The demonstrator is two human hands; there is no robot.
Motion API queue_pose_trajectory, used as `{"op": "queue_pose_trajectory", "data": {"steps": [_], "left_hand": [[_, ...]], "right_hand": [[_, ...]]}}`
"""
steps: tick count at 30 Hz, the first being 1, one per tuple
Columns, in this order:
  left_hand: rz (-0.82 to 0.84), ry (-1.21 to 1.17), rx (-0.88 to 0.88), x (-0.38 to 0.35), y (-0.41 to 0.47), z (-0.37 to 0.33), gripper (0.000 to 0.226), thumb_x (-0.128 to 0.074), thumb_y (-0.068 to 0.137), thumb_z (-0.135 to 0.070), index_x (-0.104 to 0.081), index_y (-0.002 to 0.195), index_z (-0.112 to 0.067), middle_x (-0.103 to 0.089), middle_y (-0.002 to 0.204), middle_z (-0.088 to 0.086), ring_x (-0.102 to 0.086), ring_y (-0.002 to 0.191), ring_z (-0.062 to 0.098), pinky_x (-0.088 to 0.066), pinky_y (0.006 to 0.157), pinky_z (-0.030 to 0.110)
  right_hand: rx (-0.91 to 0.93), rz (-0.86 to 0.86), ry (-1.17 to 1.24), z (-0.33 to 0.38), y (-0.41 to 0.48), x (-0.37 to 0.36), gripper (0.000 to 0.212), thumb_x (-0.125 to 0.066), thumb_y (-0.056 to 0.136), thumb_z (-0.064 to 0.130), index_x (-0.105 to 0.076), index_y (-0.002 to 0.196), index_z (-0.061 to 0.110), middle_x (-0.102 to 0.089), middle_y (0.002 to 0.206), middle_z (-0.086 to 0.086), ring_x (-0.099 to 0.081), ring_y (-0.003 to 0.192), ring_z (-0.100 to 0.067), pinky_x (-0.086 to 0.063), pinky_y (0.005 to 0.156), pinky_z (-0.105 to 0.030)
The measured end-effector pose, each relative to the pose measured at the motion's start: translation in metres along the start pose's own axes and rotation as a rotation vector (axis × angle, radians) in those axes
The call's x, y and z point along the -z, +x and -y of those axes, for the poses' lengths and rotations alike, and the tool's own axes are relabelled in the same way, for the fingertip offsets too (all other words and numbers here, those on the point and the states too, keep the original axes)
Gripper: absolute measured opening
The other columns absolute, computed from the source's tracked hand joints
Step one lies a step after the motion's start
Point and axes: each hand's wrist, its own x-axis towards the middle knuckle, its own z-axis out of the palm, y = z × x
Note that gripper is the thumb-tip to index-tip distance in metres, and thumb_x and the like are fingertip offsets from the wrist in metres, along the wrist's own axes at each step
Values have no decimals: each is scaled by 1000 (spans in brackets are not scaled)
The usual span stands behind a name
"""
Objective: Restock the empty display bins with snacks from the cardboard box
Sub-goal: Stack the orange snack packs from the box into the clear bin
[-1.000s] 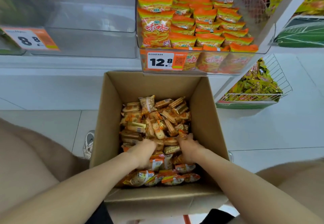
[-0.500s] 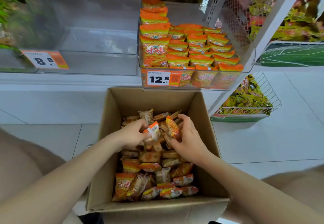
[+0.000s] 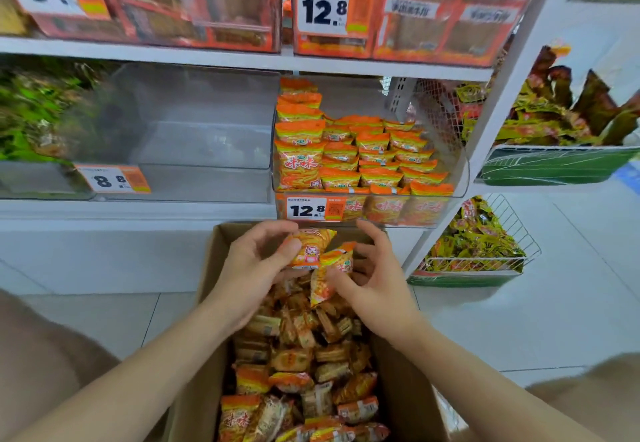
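L grip [image 3: 256, 268] & R grip [image 3: 375, 285] each pinch snack pkts [image 3: 310, 249] above box [image 3: 211, 261]; 12.8 bin [image 3: 462, 178] part-filled, 8.8 bin [image 3: 207, 182] empty.

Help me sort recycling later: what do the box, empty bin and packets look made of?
Box: matte brown cardboard, with plain folded walls. Empty bin: clear rigid plastic, glossy, with see-through walls. Packets: probably thin plastic film; shiny, crinkled, printed orange.
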Motion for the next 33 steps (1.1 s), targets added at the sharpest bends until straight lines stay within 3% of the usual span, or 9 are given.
{"op": "queue_pose_trajectory", "data": {"steps": [3,8,11,13,17,21,25,29,33], "left_hand": [[-9,178,-185,0,-3,-11,48,-81,90,-11,-64,133,-27,-70,130,-7,-73,112,16,-64,86,36],[-76,380,-370,-4,3,-30,76,-88,83,-15,-49,144,-39,-69,124,-17,-71,110,11,-60,88,34],[-122,547,-439,-7,17,-42,65,-87,83,-20,-54,137,-35,-71,117,-20,-66,112,-1,-55,96,27],[-153,670,-508,-10,27,-49,54,-83,85,-24,-58,132,-35,-65,118,-23,-62,111,-5,-52,93,17],[-161,891,-658,-15,49,-54,53,-82,86,-39,-58,132,-27,-58,121,-15,-55,111,0,-43,91,15],[-160,1136,-866,-21,70,-48,53,-76,89,-51,-60,127,-17,-61,127,-3,-49,126,21,-41,106,41],[-187,1162,-882,-26,83,-41,57,-66,92,-57,-60,126,-11,-57,134,3,-49,132,26,-36,113,46],[-243,1093,-799,-27,90,-34,59,-59,94,-61,-59,128,-12,-56,133,1,-48,126,24,-40,107,45],[-261,1097,-795,-28,94,-32,59,-60,93,-61,-62,126,-12,-58,131,2,-49,124,24,-38,105,41]], "right_hand": [[-12,-65,-13,11,5,11,63,-82,89,32,-49,142,37,-64,119,14,-62,106,8,-56,92,-29],[128,-241,82,43,21,24,43,-71,100,26,-44,134,30,-55,120,13,-59,107,5,-48,89,-15],[1,-191,186,57,56,30,41,-68,88,46,-51,126,46,-62,122,-12,-65,108,-30,-54,99,-56],[-23,-204,246,63,82,35,39,-62,88,33,-52,124,46,-65,112,-16,-66,92,-33,-57,89,-66],[90,-330,151,72,137,45,41,-65,101,16,-45,135,25,-63,98,0,-60,60,3,-53,59,-25],[150,-374,-33,60,211,49,21,-69,100,22,-58,116,13,-64,91,3,-59,70,4,-50,66,-18],[241,-385,-253,54,273,47,29,-69,100,19,-53,122,10,-52,86,11,-52,78,-5,-44,67,-10],[208,-340,-467,43,321,41,25,-70,99,24,-48,104,13,-64,94,-9,-61,92,-30,-49,76,-41],[171,-151,-623,39,335,32,47,-70,99,20,-48,139,10,-52,99,-7,-50,93,-21,-36,78,-30]]}}
